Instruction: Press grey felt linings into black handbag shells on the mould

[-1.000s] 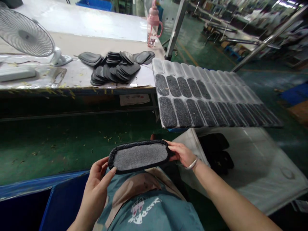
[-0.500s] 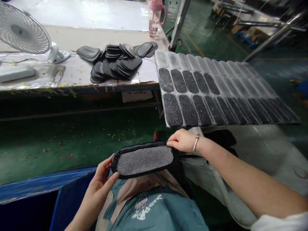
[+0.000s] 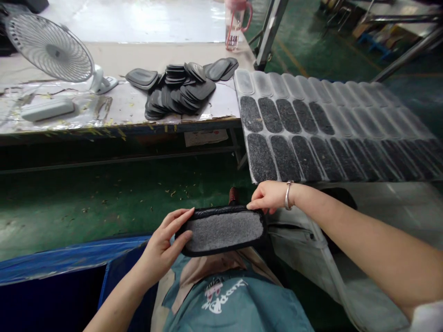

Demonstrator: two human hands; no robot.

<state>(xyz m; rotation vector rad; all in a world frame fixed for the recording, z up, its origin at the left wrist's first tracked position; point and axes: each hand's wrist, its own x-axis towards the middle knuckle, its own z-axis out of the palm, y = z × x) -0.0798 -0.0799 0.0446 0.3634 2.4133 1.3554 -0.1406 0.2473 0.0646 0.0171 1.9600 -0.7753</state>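
Note:
I hold a flat oval pad (image 3: 224,230) over my lap, grey felt in the middle with a black rim. My left hand (image 3: 166,242) grips its left end, fingers curled over the top edge. My right hand (image 3: 268,197), with a metal bracelet on the wrist, pinches the pad's upper right corner. To the right of the hands lies a board (image 3: 346,115) covered with rows of oval slots, many filled with dark grey pads.
A pile of black oval pieces (image 3: 180,90) lies on the workbench (image 3: 114,110) ahead, with a white fan (image 3: 55,50) at its left and a pink bottle (image 3: 235,23) at the back. Blue bin (image 3: 69,263) at lower left; white plastic-lined container (image 3: 380,216) at right.
My right hand has risen from the pad's right end to its top right corner. My left hand's fingers have moved over the pad's top edge. The view has shifted slightly left.

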